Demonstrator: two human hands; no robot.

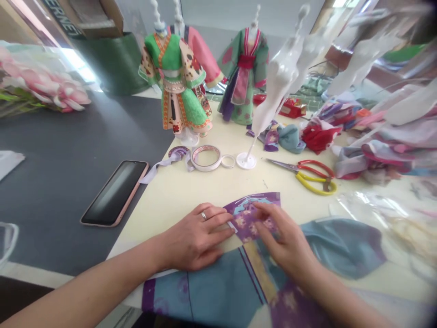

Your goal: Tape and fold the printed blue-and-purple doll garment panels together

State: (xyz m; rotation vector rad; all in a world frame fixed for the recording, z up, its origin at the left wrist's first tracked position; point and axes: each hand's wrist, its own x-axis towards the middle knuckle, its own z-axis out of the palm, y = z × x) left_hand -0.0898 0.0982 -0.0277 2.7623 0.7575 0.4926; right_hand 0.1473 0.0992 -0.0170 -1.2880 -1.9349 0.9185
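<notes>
1. At the near edge of the worktop [170, 191], a purple floral fabric piece [246, 219] lying on a teal cloth panel [218, 287], between both grips.
2. Left grip [194, 239] wide and flat, fingers against the piece's edge; right grip [283, 241] curved over the piece, pinching or only pressing impossible to tell.
3. Step in hand, seemingly: smoothing the piece into place. Next move likely calling for even pressure along its edge.
</notes>
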